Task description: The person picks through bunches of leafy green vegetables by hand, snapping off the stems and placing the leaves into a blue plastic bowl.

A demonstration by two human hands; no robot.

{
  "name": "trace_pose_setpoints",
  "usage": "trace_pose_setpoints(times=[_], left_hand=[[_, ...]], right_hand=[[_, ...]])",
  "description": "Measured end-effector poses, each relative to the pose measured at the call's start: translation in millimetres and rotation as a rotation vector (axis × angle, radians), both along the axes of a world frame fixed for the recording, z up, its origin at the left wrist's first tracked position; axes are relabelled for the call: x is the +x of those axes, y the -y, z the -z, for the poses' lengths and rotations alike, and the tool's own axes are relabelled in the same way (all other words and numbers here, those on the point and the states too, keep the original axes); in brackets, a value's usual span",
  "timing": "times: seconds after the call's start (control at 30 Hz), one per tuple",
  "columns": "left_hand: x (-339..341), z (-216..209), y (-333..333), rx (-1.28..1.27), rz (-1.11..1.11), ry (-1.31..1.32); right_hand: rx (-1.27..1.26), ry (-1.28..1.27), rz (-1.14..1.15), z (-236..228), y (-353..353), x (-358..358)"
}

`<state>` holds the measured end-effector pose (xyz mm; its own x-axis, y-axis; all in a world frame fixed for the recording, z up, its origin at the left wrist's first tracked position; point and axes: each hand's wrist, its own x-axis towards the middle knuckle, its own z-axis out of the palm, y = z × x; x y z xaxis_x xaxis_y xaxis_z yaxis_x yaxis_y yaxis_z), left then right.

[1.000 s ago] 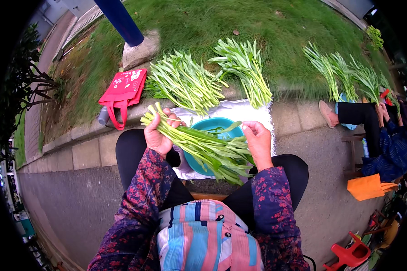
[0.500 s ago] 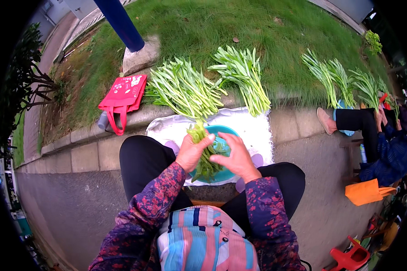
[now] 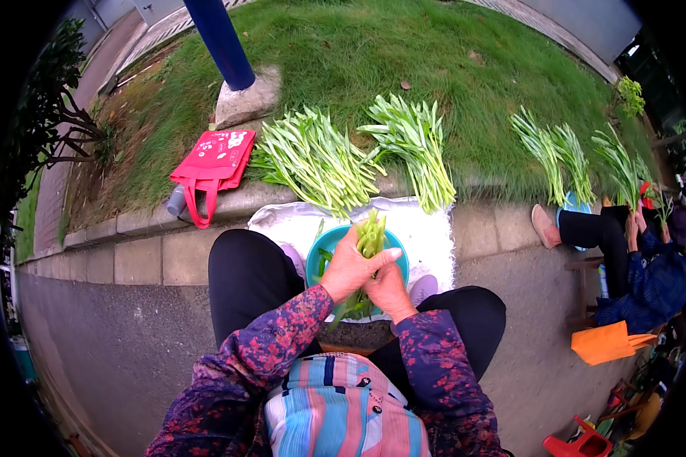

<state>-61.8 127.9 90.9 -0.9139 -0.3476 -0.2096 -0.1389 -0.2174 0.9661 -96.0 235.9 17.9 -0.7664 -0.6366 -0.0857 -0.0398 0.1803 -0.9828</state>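
A small bunch of leafy greens (image 3: 371,236) is upright in my left hand (image 3: 349,268), pale cut stems up and leaves hanging toward me. That hand is closed round the bunch, its thumb lying across toward the right. My right hand (image 3: 389,292) presses in just below, closed on the same bunch, its fingertips partly hidden behind the left hand. Beneath both hands stands a turquoise basin (image 3: 402,259) with some loose green leaves inside. It rests on a white cloth (image 3: 433,238) between my knees.
Two larger piles of long-stemmed greens (image 3: 318,161) lie beyond the cloth at the grass edge. Left of them are a red tote bag (image 3: 215,158) and a blue post (image 3: 222,46). Far right, a seated person (image 3: 640,263) handles greens near an orange bag (image 3: 604,344) and a red stool (image 3: 579,442).
The right hand, spread apart half a second ago, has come in and closed on the greens beside the left. The bunch has moved slightly right and toward me.
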Motion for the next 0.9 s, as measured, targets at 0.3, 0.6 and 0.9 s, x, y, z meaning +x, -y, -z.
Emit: trace_pose_setpoints(times=[0.3, 0.6, 0.9], left_hand=[[16.7, 23.1, -10.1, -0.157, 0.087, 0.126], [5.3, 45.0, -15.4, -0.021, -0.006, 0.041], [-40.6, 54.9, -6.5, 0.081, 0.069, 0.067]], right_hand=[[0.112, -0.055, 0.166, -22.3, 4.5, 0.0], [0.055, -0.155, 0.147, -23.3, 7.0, -3.3], [0.284, -0.264, 0.028, -28.3, -26.9, -33.8]])
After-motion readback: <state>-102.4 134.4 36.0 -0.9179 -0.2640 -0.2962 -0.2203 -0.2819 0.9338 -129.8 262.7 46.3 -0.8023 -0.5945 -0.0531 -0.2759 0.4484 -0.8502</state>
